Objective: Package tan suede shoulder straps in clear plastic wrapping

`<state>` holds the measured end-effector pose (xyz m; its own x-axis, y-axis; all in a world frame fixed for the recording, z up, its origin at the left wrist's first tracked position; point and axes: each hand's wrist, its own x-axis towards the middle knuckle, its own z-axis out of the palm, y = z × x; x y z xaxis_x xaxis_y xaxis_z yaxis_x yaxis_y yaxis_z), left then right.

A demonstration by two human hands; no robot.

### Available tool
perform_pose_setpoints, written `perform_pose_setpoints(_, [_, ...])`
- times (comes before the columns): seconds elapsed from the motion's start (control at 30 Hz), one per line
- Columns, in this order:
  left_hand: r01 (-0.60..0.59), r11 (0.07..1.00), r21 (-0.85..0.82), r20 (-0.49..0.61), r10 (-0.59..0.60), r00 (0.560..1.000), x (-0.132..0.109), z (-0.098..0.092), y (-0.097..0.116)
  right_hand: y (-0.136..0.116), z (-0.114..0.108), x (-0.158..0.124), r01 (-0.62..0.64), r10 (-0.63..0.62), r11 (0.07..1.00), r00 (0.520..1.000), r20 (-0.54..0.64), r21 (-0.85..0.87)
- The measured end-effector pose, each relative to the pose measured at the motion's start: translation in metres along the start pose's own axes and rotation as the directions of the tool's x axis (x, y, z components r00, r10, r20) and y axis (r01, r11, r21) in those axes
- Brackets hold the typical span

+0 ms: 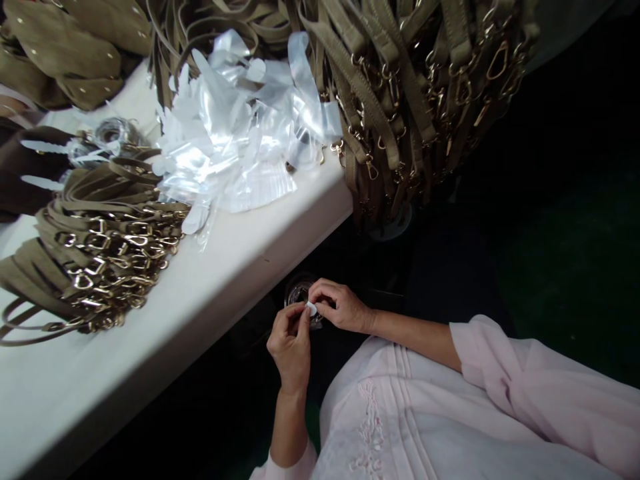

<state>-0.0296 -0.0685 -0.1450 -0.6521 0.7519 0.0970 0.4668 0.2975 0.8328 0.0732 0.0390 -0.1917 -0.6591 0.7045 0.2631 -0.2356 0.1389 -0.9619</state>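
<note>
While the left hand and right hand pinch a tab between fingers, adjusting it seems underway; the next move needs steadiness.

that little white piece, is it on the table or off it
Off it: the white piece is pinched at the fingertips of the left hand and right hand, outside the edge of the table.

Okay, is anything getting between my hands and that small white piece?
Nothing visible is: the left hand and right hand both have fingertips at the small white piece. A dim coiled bundle shows behind them in this view, not between.
</note>
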Motion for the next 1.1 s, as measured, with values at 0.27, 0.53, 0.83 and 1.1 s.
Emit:
perform_pose_setpoints(0.27, [-0.198,0.97,0.14,0.022,0.197,0.98,0.001,-0.006,0.007,-0.006,-0.002,-0.006,0.041,-0.042,0.998,0.999,0.032,0.043])
perform_pose_setpoints(0.53, [-0.36,0.885,0.294,-0.084,0.399,0.913,-0.004,0.0,0.01,-0.008,0.008,-0.02,-0.01,0.014,0.994,0.999,-0.035,0.106])
perform_pose_setpoints(0.83, [-0.339,0.885,0.319,-0.054,0.374,0.926,-0.002,0.001,0.002,-0.01,0.012,-0.014,-0.046,0.05,0.996,0.998,-0.046,0.078])
perform_pose_setpoints(1.1, [-0.217,0.94,0.262,-0.074,0.243,0.967,0.0,0.002,0.0,-0.029,0.017,-0.011,-0.16,0.134,0.973,0.978,-0.162,-0.166])
